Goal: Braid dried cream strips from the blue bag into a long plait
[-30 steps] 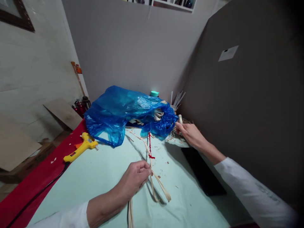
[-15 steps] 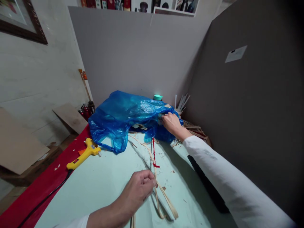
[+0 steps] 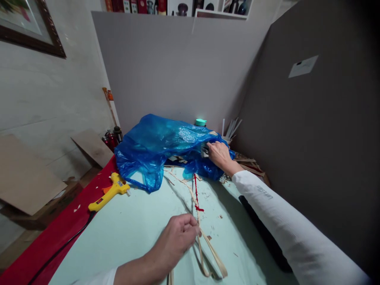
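My left hand (image 3: 182, 233) is closed in a pinch around a pale, straw-like plaited strip (image 3: 192, 192). Below my fingers the strip's flat ends hang down in loops (image 3: 218, 259). A red fuzzy cord (image 3: 196, 190) lies along the plait on the table. My right hand (image 3: 219, 153) reaches to the mouth of a blue plastic bag (image 3: 166, 136), its fingers curled together. Beside those fingertips shows a greyish, shiny bit (image 3: 204, 149); what the fingers grip there is partly hidden.
A yellow glue gun (image 3: 109, 192) with a black cable lies at the table's left, by the red cloth (image 3: 71, 213). A black bar-like object (image 3: 264, 233) lies under my right forearm. Behind the bag stand a green-lidded container (image 3: 200, 122) and white sticks (image 3: 233, 127). Grey panels (image 3: 178, 67) close off the back and right.
The view has shifted slightly, so everything sits a little further right. More of the greyish bit shows beside my right fingertips. My left hand keeps its pinch on the plaited strip.
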The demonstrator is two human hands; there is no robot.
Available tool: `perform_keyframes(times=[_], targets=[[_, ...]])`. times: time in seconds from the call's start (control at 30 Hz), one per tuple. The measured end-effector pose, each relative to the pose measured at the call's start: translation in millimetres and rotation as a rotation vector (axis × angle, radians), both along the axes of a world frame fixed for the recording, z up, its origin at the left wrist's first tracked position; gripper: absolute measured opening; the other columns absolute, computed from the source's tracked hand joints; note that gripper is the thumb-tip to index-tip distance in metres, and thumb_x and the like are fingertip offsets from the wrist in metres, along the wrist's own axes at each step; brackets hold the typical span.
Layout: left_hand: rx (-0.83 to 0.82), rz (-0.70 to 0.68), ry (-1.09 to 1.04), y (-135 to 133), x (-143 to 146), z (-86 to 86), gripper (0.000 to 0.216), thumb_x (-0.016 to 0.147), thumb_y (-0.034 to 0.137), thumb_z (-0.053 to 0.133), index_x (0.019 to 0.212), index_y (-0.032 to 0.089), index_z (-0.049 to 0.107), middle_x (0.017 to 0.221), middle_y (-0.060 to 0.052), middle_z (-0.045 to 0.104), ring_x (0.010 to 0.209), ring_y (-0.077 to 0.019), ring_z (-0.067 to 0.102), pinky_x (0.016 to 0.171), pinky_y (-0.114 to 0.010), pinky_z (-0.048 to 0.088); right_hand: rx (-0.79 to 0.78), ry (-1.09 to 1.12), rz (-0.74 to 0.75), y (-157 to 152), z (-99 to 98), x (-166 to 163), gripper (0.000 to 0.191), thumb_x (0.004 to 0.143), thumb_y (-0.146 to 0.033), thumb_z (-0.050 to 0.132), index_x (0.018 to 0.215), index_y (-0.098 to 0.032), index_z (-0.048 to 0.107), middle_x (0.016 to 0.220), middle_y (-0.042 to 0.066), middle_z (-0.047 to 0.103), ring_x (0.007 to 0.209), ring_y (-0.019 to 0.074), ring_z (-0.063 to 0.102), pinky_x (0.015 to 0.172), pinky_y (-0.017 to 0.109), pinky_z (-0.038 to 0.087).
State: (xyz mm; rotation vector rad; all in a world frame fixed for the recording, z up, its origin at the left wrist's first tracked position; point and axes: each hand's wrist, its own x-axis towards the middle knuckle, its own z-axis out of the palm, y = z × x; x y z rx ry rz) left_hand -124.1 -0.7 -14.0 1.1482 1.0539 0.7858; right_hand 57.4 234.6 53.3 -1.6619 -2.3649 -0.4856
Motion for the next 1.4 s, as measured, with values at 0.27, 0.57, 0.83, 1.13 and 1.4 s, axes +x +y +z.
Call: perform_keyframes(times=[0.27, 0.57, 0.83, 1.13, 1.4], targets=[[-0.007, 0.001, 0.014, 1.3, 1.5, 3.8, 0.024, 0.078, 0.037, 0.058, 0.07, 0.019, 0.046, 0.043, 0.011, 0.034, 0.037, -0.0041, 0.02, 0.042, -0.022, 0.013, -0.064, 0.297, 0.005, -39.8, 21.4, 32.2, 0.033, 0.088, -0.025, 0.039, 0.094, -0.013, 0.069, 0.088, 0.011, 0.069, 0.078, 0.0199, 0.059, 0.067, 0.027, 0.036], [-0.033, 0.028, -0.017, -3.0, 1.8, 10.6, 0.026, 0.077, 0.041, 0.06, 0.071, 0.018, 0.049, 0.044, 0.011, 0.032, 0.037, -0.0042, 0.02, 0.039, -0.022, 0.011, -0.721, 1.024, 0.328, -164.9, 11.6, 54.0, 0.018, 0.086, -0.034, 0.044, 0.083, -0.019, 0.052, 0.063, -0.001, 0.047, 0.056, 0.0127, 0.044, 0.054, 0.024, 0.036], [0.012, 0.057, -0.002, -8.9, 0.6, 14.3, 0.021, 0.081, 0.035, 0.058, 0.075, 0.016, 0.056, 0.05, 0.008, 0.04, 0.041, -0.0041, 0.025, 0.042, -0.021, 0.015, -0.829, 1.059, 0.277, -237.6, -25.9, 27.6, 0.006, 0.081, -0.024, 0.046, 0.077, -0.021, 0.042, 0.073, -0.002, 0.044, 0.062, 0.0125, 0.038, 0.055, 0.024, 0.032], [0.014, 0.042, -0.015, -8.5, 0.2, 13.6, 0.022, 0.083, 0.036, 0.058, 0.081, 0.014, 0.059, 0.055, 0.006, 0.046, 0.043, -0.0041, 0.027, 0.044, -0.022, 0.016, -0.846, 0.706, 0.225, -267.5, -26.2, 21.6, 0.047, 0.098, -0.049, 0.031, 0.064, -0.02, 0.046, 0.054, -0.003, 0.041, 0.052, 0.0123, 0.034, 0.052, 0.027, 0.025], [-0.031, 0.018, -0.076, -7.5, 0.3, 10.0, 0.019, 0.085, 0.033, 0.058, 0.081, 0.014, 0.056, 0.057, 0.005, 0.046, 0.044, -0.003, 0.025, 0.043, -0.022, 0.013, -0.876, 0.522, 0.244, -269.2, -31.5, 23.0, 0.043, 0.097, -0.043, 0.034, 0.061, -0.019, 0.035, 0.057, -0.003, 0.039, 0.055, 0.0125, 0.036, 0.055, 0.028, 0.023]])
